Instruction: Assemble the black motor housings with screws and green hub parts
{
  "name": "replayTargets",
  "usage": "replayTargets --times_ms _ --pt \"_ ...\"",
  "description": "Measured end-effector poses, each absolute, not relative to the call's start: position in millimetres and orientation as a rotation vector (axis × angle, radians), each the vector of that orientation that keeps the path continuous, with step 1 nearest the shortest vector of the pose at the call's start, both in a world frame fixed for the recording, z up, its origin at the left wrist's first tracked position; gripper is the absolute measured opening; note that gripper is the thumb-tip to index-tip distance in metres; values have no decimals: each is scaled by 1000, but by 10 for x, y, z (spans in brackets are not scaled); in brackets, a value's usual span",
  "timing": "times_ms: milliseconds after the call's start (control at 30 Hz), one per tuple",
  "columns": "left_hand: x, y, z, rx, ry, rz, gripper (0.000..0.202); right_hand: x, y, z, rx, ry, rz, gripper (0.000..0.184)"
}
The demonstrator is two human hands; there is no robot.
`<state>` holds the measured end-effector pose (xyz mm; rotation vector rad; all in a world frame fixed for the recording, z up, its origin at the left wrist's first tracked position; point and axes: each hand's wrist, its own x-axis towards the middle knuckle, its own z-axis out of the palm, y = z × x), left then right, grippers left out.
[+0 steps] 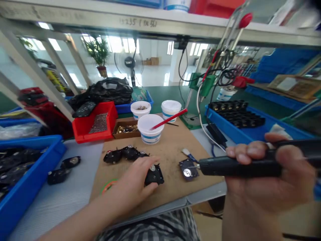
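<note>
The right hand (pixel 268 177) is closed around a black handheld electric tool (pixel 238 167), its tip just beside a flat black housing (pixel 188 170) with a metal disc, while the left hand (pixel 132 187) grips a black plastic housing (pixel 155 175) on the brown work mat (pixel 170 157) atop the bench (pixel 75 177), a white tub (pixel 150 129) standing beyond.

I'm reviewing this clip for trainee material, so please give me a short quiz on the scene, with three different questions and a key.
1. Which hand holds the black pen-like tool?
2. True or false: the red stick stands in a white tub.
3. What colour is the tray holding rows of black parts?

Key: 1. The right hand. 2. True. 3. Blue.
</note>
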<state>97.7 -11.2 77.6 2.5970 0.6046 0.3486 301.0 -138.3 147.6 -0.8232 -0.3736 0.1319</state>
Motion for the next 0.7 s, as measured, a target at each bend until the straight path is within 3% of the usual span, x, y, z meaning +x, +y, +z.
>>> replayTargets --times_ms 167,333,500,700 --pt "1542 187 736 2772 368 110 63 3183 -1552 1391 -787 -359 80 25" --pt "1796 36 888 2789 600 35 70 3369 -1745 1298 -788 -279 15 28" --pt "2285 -585 762 2555 880 -84 104 3322 -1760 1278 -782 -270 71 26" --pt "2540 -718 463 2404 962 -44 98 3473 -1894 929 -763 -434 175 33"
